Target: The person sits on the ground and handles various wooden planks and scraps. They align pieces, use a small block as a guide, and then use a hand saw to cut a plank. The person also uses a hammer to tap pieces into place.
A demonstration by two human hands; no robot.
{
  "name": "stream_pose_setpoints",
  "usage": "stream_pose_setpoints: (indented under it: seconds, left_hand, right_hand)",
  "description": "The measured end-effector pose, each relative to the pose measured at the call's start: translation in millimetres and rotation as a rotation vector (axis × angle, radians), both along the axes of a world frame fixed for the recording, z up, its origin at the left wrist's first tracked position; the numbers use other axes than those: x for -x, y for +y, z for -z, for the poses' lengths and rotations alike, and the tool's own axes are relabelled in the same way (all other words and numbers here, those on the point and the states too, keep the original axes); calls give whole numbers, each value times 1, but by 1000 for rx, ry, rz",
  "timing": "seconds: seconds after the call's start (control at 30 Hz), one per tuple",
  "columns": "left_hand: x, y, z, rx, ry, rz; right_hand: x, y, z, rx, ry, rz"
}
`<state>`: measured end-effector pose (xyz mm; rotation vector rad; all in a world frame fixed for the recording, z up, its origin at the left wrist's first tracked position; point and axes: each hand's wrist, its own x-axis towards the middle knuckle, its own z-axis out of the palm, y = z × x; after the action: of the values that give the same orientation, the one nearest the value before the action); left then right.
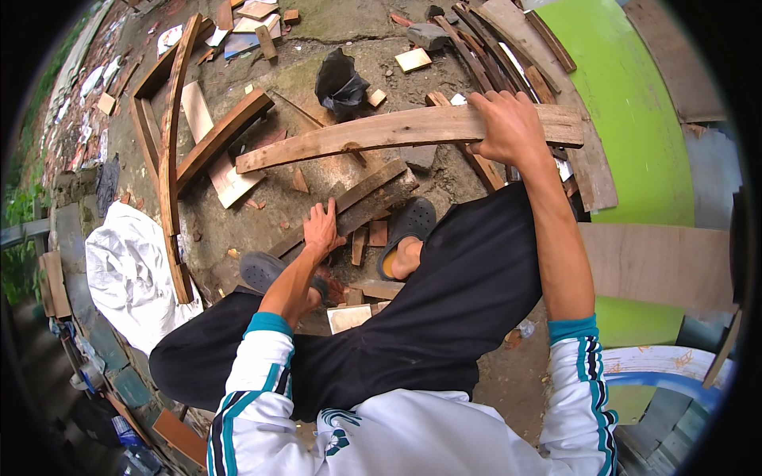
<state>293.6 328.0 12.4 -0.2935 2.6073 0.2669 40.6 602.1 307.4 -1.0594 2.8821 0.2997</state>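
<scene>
while your right hand curls closed over the plank near its right end, your left hand, half-open, rests at the beam; its grip cannot be told. the plank, crosswise beyond your shoes, is probably stiff and moderately heavy: grasp mid-length for balance.

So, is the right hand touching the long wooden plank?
Touching: the head view shows the right hand closed around the long wooden plank near its right end, fingers over the far edge.

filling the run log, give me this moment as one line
right hand: gripping long plank | left hand: at shorter wood piece | black bag: beyond long plank
</scene>
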Motion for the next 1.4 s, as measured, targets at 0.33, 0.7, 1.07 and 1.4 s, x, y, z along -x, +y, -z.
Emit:
stream_pose_setpoints:
  seconds: [0.33, 0.7, 1.07, 1.4]
  left_hand:
    - [68, 8, 10, -19, -24, 5]
    - [64, 10, 24, 20, -58, -63]
    - [63, 9, 29, -2, -35, -56]
    - [52, 11, 20, -80, 21, -53]
  right_hand:
    - [-1, 5, 4, 39, -10, -8]
    - [5, 1, 1, 73, 10, 4]
    - [7, 0, 3, 52, -20, 24]
    - [8, 2, 2, 61, -23, 6]
